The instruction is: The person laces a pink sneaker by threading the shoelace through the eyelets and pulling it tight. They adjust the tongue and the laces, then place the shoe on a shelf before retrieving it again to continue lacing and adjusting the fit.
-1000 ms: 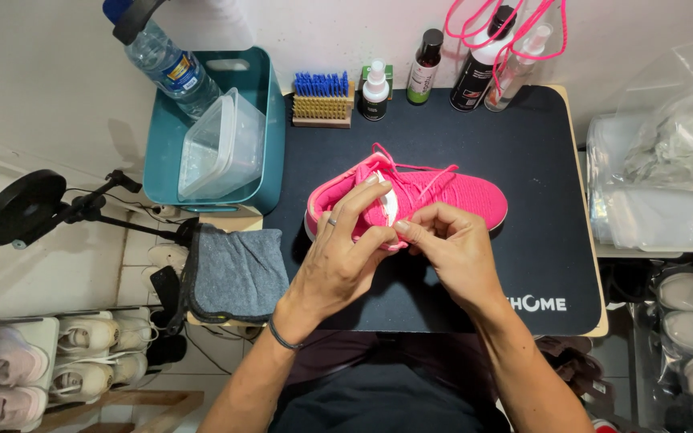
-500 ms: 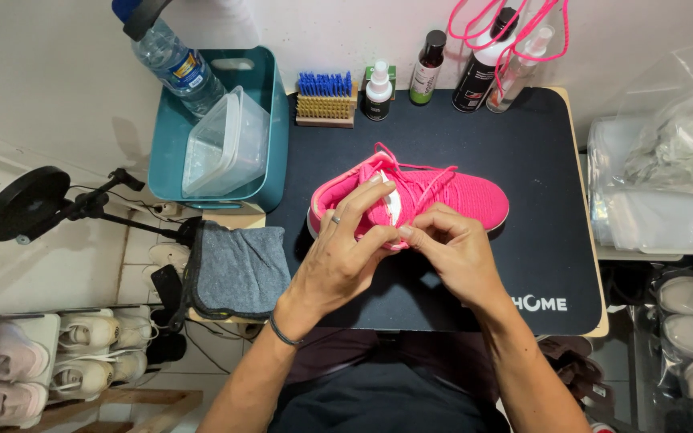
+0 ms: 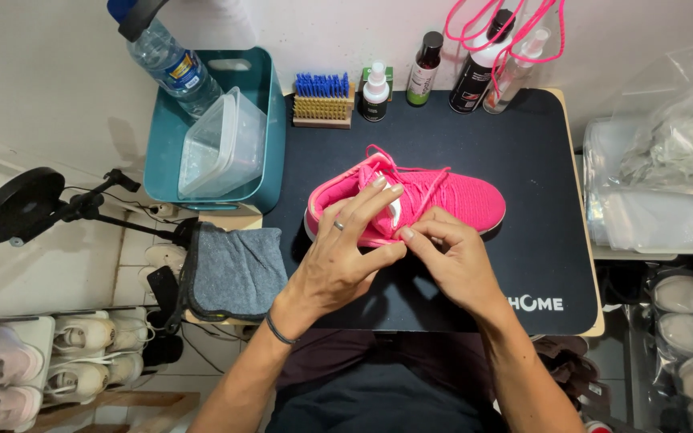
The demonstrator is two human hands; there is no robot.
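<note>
Two hands on one pink sneaker point(image 3: 451, 200) here, lying on its side in the middle of a black mat point(image 3: 523, 152) that covers the surface. The left hand point(image 3: 342, 256) rests flat over the heel opening with fingers spread fairly wide, and the right hand point(image 3: 455, 261) is pinched narrow right by the laces, though I can't tell what it's gripping.

Along the back edge of the mat there's a brush point(image 3: 322, 100) with blue bristles, a small white spray bottle point(image 3: 375, 92), two dark bottles, and loose pink laces point(image 3: 515, 32) draped over a clear bottle. A teal bin point(image 3: 270, 144) to the left holds a clear tub and a water bottle point(image 3: 166, 60). A grey cloth point(image 3: 234, 269) hangs off the left edge, pale shoes point(image 3: 50, 361) sit on a low rack below, and clear plastic bags point(image 3: 667, 168) are piled on the right.
</note>
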